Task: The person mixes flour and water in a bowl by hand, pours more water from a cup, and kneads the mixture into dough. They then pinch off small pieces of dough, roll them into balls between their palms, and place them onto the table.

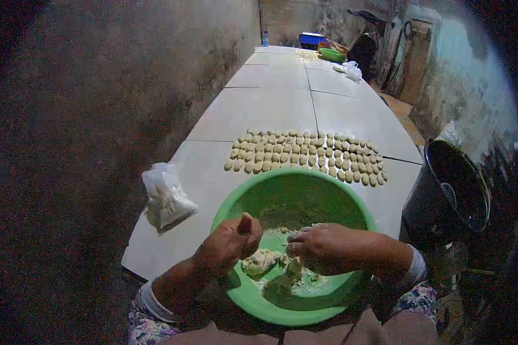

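A large green plastic basin [362, 210] stands in front of me at the table's near end. Inside lie a pale lump of dough [260, 262], smaller crumbs and some white flour. My left hand [236, 244] is curled into a fist over the basin's left side, thumb pointing up, just above the lump. What its fingers hold, if anything, is hidden. Over the right half of the basin is my right hand [322, 247], its fingers bent inward and dusted white, close to the loose crumbs. Its palm and any thing in it are hidden.
Rows of small oval dough pieces [305, 152] cover the white tiled table [270, 103] beyond the basin. A plastic bag of white powder [170, 198] sits at left. A black bucket [443, 195] stands at right. Another green bowl [332, 55] is far back.
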Available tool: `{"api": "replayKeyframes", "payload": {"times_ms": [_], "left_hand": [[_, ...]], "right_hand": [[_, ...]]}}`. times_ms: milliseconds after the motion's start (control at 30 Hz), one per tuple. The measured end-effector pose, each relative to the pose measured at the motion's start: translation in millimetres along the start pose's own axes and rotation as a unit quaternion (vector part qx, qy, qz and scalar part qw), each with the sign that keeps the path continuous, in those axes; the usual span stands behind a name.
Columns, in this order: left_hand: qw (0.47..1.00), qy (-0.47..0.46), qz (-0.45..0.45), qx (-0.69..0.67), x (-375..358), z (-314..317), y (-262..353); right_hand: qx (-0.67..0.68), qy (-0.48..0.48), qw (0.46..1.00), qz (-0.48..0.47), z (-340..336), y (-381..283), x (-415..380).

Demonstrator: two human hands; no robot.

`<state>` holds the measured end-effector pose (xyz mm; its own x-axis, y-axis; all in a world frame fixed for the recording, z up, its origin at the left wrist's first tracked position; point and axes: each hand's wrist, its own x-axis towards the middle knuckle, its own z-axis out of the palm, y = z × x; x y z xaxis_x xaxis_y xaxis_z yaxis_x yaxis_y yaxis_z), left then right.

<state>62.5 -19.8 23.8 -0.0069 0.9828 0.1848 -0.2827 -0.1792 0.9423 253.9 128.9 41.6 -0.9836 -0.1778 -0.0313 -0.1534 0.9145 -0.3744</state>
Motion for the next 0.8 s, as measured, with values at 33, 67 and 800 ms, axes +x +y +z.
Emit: {"api": "replayKeyframes", "payload": {"times_ms": [33,67,800], "left_hand": [[0.999,0.013,-0.04,0.029,3,11,15],[0.995,0.025,-0.079,0.059,4,17,23],[0.99,0.014,0.031,-0.136,16,-17,2]], "right_hand": [[0.0,0.0,1.0,0.0,1,-1,0],[0.006,-0.002,1.0,0.006,1,-3,0],[-0.003,0.023,1.0,-0.011,-8,-13,-1]]}}
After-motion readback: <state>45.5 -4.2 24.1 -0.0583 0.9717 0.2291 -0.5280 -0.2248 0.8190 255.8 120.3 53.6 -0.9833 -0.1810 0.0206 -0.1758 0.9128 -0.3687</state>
